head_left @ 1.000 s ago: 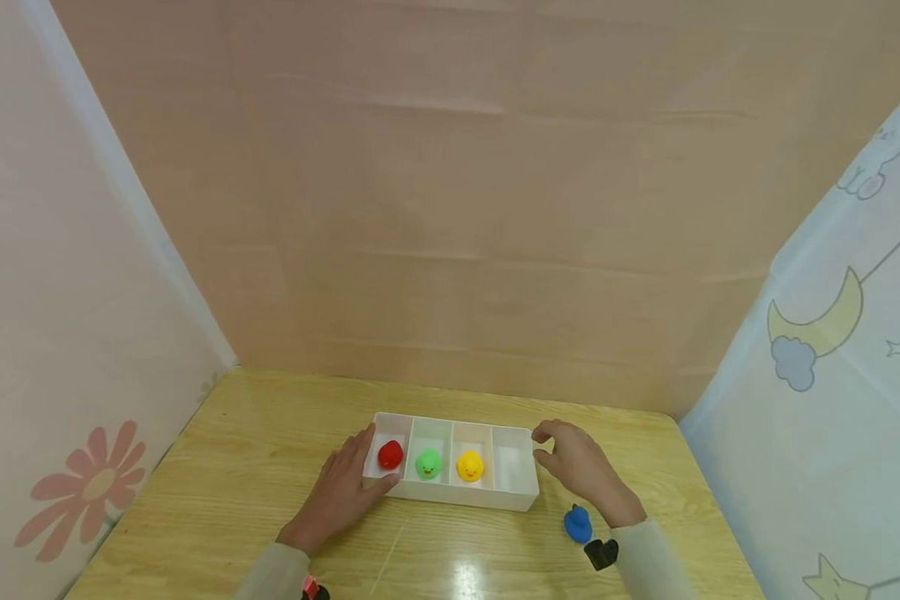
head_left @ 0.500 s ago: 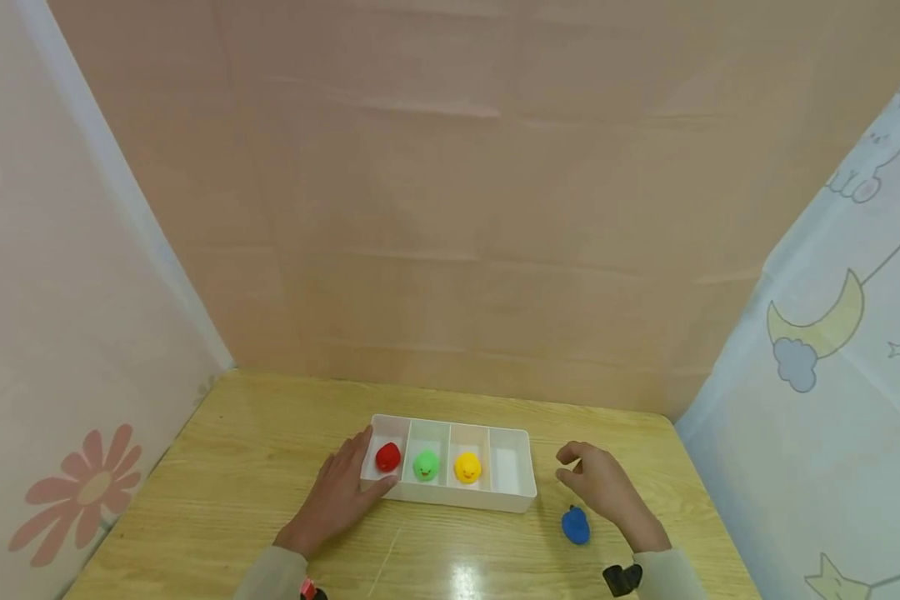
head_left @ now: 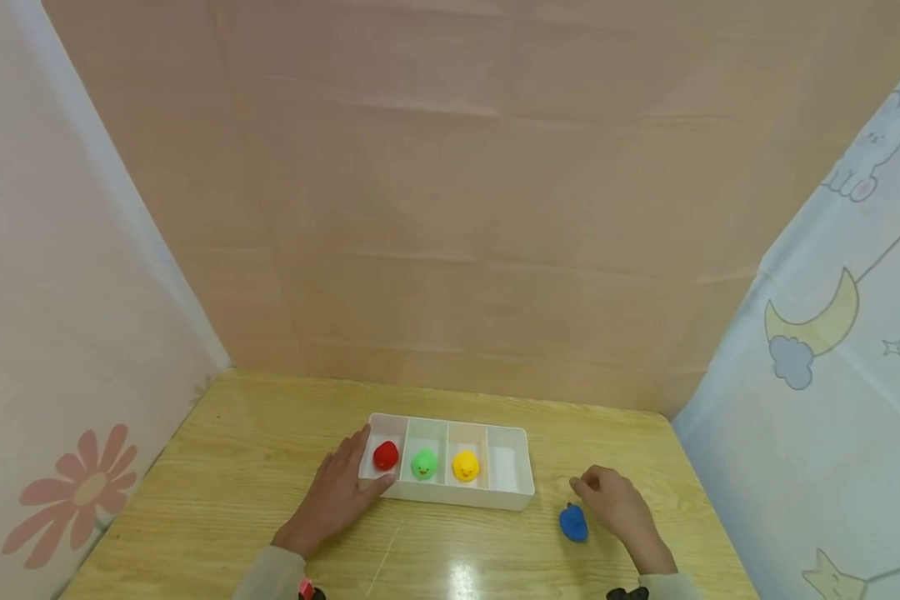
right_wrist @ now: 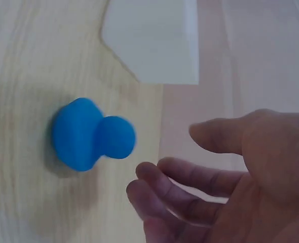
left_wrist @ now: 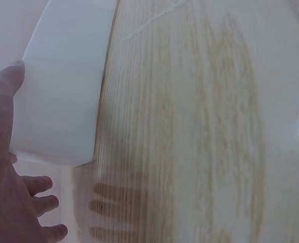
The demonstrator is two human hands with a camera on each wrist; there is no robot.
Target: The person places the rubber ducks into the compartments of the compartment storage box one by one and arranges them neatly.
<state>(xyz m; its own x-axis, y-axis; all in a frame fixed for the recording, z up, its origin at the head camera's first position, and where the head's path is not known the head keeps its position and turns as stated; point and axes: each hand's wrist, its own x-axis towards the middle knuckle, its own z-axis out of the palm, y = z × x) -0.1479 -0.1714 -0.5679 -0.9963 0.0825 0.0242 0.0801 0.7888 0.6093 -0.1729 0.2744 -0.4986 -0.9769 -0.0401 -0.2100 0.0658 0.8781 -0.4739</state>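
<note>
A white tray (head_left: 457, 496) with several compartments stands on the table. A red toy (head_left: 386, 455), a green toy duck (head_left: 424, 464) and a yellow toy duck (head_left: 466, 467) each occupy a compartment; the rightmost one holds nothing. My left hand (head_left: 337, 492) rests against the tray's left end, fingers spread and fairly straight, its thumb touching the front wall in the left wrist view. To the right of the tray lies a blue toy duck (right_wrist: 91, 135) on the wood. Beside it hovers my right hand (head_left: 615, 504), fingers loosely bent, apart from the duck and holding nothing.
The light wooden table (head_left: 285, 417) ends at a brown backdrop (head_left: 450, 250) behind the tray. Patterned cloths close off both sides: one with a pink flower (head_left: 82, 492) on the left, one with a moon (head_left: 825, 325) on the right.
My right hand has drawn away from the tray's right end, moving right and nearer to me, to beside the blue duck. The left hand stays at the tray.
</note>
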